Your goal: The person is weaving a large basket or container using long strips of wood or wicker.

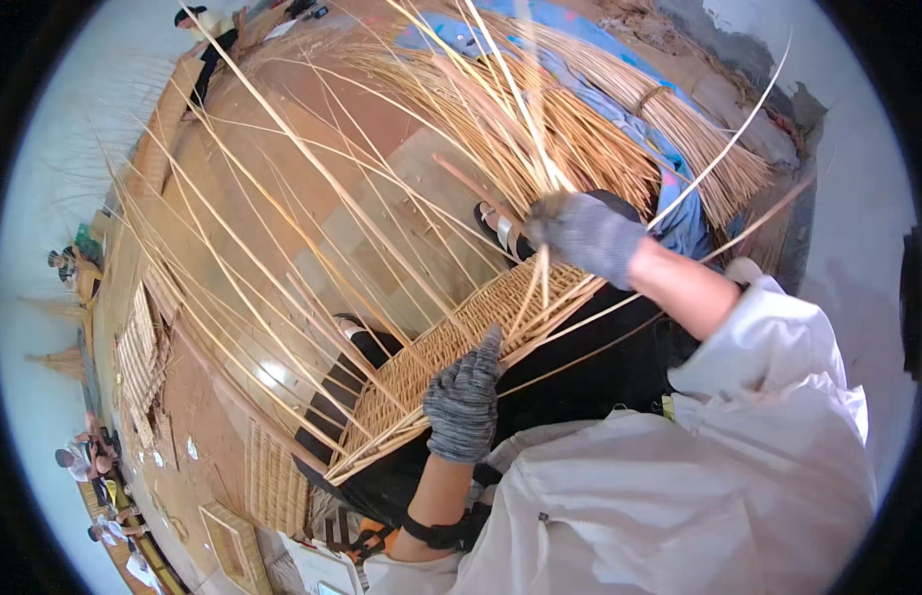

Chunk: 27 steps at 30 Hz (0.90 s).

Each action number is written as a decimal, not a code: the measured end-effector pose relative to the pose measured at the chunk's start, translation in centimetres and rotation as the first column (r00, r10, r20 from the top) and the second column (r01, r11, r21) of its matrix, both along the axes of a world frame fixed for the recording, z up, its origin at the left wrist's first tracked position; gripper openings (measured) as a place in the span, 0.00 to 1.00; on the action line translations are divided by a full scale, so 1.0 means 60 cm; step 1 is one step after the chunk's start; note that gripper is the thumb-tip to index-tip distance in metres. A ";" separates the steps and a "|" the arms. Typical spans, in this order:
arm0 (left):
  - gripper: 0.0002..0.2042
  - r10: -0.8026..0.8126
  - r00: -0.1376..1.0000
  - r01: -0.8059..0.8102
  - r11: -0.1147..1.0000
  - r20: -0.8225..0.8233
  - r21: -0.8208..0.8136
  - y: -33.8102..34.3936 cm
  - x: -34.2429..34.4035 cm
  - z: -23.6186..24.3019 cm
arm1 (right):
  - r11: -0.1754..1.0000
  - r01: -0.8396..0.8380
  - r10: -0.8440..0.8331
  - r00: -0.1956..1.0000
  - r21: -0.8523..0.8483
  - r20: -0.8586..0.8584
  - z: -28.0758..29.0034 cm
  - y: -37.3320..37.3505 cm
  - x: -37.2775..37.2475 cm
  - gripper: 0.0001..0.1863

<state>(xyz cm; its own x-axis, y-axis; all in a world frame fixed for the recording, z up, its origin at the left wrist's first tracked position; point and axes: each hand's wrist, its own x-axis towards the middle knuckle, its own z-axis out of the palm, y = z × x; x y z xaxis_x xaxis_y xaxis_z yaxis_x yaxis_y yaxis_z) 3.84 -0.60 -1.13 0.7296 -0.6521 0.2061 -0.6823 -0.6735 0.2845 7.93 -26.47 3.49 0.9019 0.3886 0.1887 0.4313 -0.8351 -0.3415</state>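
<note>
Left hand (461, 407), 6 o'clock, clamps the near border of the woven panel (436, 349) on the lap (624, 357); right hand (588, 233), 2 o'clock, grips pale rods (550, 177). Panel face looks woven; long stakes (327, 172) toward 11 o'clock remain loose, border apparently unfinished.

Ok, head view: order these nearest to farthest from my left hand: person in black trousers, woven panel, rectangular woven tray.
1. Woven panel: at your left hand, across your lap.
2. Rectangular woven tray: apart, lower left.
3. Person in black trousers: far off, upper left.
</note>
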 end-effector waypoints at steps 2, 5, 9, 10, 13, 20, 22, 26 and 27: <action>0.26 0.025 0.999 -0.024 0.999 0.023 -0.022 -0.004 -0.002 -0.022 | 0.970 -0.076 0.045 0.990 0.230 0.135 0.007 0.085 0.032 0.15; 0.38 0.130 0.990 -0.126 0.989 0.053 -0.078 -0.027 -0.026 -0.019 | 0.992 -0.081 0.099 0.978 -0.099 0.184 0.100 0.167 0.030 0.19; 0.34 0.233 0.971 -0.221 0.959 -0.051 0.175 -0.052 -0.017 -0.026 | 0.987 0.089 -0.117 0.968 0.132 0.224 0.069 0.216 0.053 0.19; 0.34 0.231 0.971 -0.218 0.959 -0.056 0.179 -0.054 -0.013 -0.023 | 0.979 0.137 -0.179 0.932 0.153 0.315 0.059 0.243 0.038 0.22; 0.31 0.247 0.942 -0.141 0.906 -0.227 0.400 -0.062 0.007 0.012 | 0.954 -0.035 -0.028 0.978 0.297 0.205 0.037 0.253 0.020 0.27; 0.29 0.297 0.936 -0.177 0.860 -0.188 0.479 -0.074 0.002 0.032 | 0.926 -0.324 0.172 0.817 -0.192 -0.550 0.043 0.051 -0.014 0.29; 0.28 0.238 0.970 -0.240 0.918 0.046 0.317 -0.065 -0.002 0.068 | 0.881 -0.356 0.164 0.848 -0.311 -0.505 0.048 0.051 -0.016 0.28; 0.26 -0.032 0.954 0.027 0.999 0.299 0.022 -0.059 0.074 0.090 | 0.817 -0.228 0.204 0.973 -0.530 -0.104 -0.003 0.082 -0.059 0.12; 0.26 -0.031 0.955 0.024 0.999 0.294 0.027 -0.066 0.103 0.083 | 0.879 -0.196 0.189 0.980 -0.434 -0.060 -0.025 0.072 -0.066 0.11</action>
